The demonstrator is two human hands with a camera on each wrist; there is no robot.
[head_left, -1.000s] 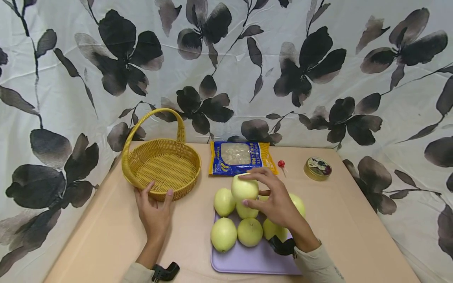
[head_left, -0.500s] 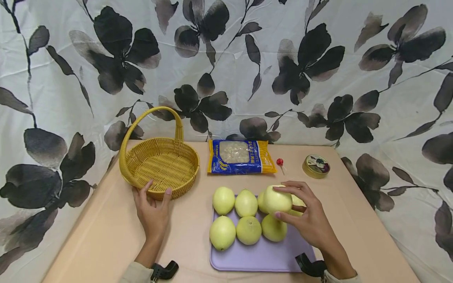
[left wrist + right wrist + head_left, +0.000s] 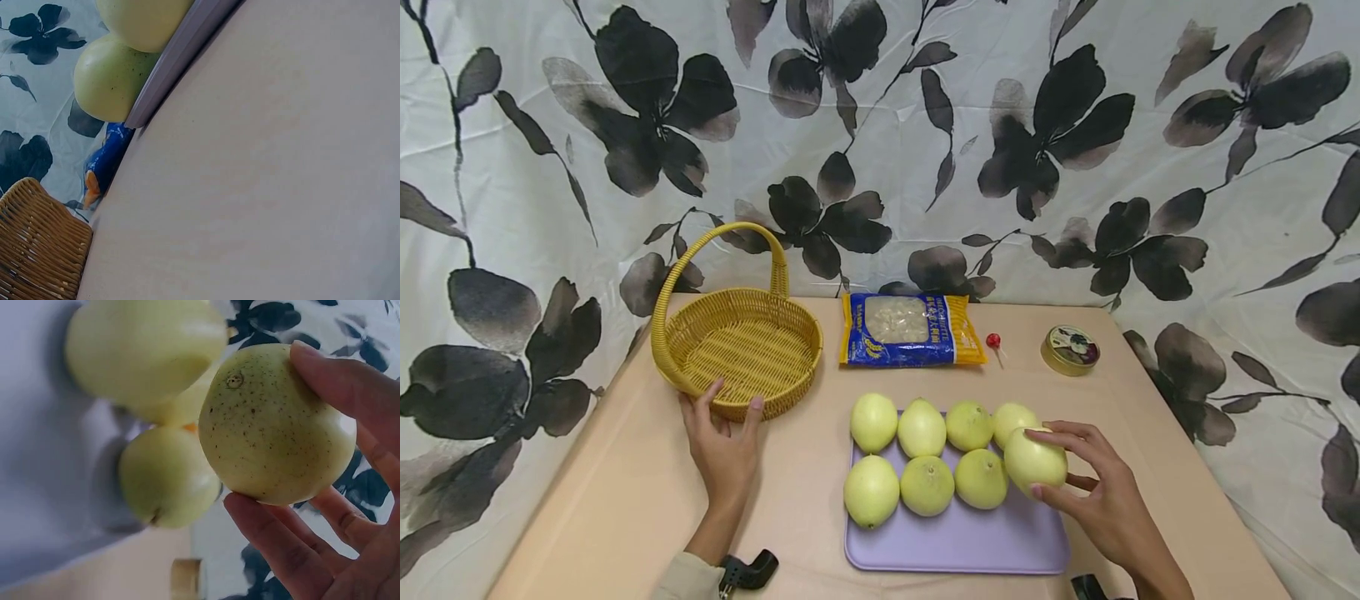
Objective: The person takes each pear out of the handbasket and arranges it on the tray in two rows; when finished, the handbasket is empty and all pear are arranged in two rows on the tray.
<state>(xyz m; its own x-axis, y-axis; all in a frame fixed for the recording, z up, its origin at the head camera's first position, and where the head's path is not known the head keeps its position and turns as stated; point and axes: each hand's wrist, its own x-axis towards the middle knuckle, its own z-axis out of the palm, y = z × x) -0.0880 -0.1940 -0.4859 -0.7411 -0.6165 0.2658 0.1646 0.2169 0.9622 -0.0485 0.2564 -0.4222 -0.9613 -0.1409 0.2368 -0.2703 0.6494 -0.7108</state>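
Observation:
My right hand (image 3: pixel 1105 492) holds a speckled, round yellow-green fruit (image 3: pixel 1035 461) between thumb and fingertips, over the right part of a purple tray (image 3: pixel 955 550). More such fruits (image 3: pixel 927 486) sit in two rows on that tray. In the right wrist view the held fruit (image 3: pixel 275 425) appears close up, with fruits on the tray behind it. My left hand (image 3: pixel 724 450) grips the front rim of a yellow woven basket (image 3: pixel 745 342) with a tall handle, its thumb and index finger on the rim. The basket wall (image 3: pixel 44 244) shows in the left wrist view, but the left hand does not.
Behind the tray lies a blue and yellow food packet (image 3: pixel 910 330). A red lollipop (image 3: pixel 994 342) and a round gold tin (image 3: pixel 1070 350) lie to its right. A floral cloth (image 3: pixel 925 125) hangs behind the table (image 3: pixel 805 500).
My right hand has carried the fruit rightward and toward me, from above the tray's back row to the right end of its front row. The left hand stays at the basket.

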